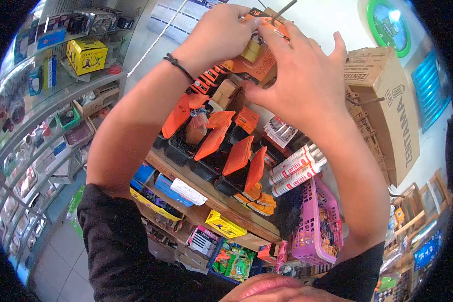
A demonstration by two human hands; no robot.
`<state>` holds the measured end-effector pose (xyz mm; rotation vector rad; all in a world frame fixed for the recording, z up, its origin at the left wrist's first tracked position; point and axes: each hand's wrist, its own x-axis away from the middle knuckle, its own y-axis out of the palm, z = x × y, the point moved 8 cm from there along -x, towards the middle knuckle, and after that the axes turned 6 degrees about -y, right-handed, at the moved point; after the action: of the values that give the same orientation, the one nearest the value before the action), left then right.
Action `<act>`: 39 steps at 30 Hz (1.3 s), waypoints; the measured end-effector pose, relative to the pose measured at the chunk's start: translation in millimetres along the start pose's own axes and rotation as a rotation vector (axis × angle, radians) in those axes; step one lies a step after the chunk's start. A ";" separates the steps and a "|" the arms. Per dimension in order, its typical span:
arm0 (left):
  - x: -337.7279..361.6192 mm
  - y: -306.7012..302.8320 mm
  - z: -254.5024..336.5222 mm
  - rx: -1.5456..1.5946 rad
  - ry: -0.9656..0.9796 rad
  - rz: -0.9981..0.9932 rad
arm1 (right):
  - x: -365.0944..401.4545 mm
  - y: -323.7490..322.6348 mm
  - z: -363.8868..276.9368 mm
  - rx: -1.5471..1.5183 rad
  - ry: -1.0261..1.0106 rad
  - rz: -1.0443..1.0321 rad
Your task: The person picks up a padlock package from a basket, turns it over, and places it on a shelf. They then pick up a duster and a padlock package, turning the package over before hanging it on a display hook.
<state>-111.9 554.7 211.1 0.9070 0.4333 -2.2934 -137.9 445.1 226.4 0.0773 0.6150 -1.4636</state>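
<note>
A padlock in an orange and black card pack (260,69) is up at the top of the view, by a metal hook (285,9) on the wall. My left hand (220,32), with a black band at the wrist, pinches the upper left edge of the pack. Across the pack's right side lies my right hand (307,68): its forefinger presses near the top, its thumb is at the lower edge, and the little finger sticks out. Whether the pack still hangs on the hook is hidden by my fingers. Black bins with orange lids (218,141) stand below my hands.
White sealant tubes (294,173) and a pink basket (314,226) are at the shelf's right end. A large carton (400,126) is on the right wall, near another hook (365,100). Glass shelving (45,116) with goods runs down the left. A green clock (387,25) hangs upper right.
</note>
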 end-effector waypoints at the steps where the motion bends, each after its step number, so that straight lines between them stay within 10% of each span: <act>1: -7.5 3.2 -15.2 0.002 0.029 0.110 | -0.6 4.0 -2.1 -0.002 -0.005 0.001; 28: -41.8 51.1 -86.7 0.084 -0.043 0.439 | 14.3 95.3 4.0 0.048 0.191 -0.094; 33: -7.5 57.9 -99.8 0.087 -0.030 0.541 | 66.3 81.1 -62.8 -0.260 -0.029 -0.029; 35: 30.3 50.9 -78.6 -0.093 0.234 0.838 | 103.9 56.7 -108.7 -0.354 -0.222 -0.084; 39: 80.0 78.6 -42.8 -0.324 0.631 0.696 | 217.1 6.7 -187.9 -0.689 -0.671 -0.272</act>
<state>-84.3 482.6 119.0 1.3426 0.6094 -1.2455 -199.3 327.6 -28.4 -1.0273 0.5463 -1.3474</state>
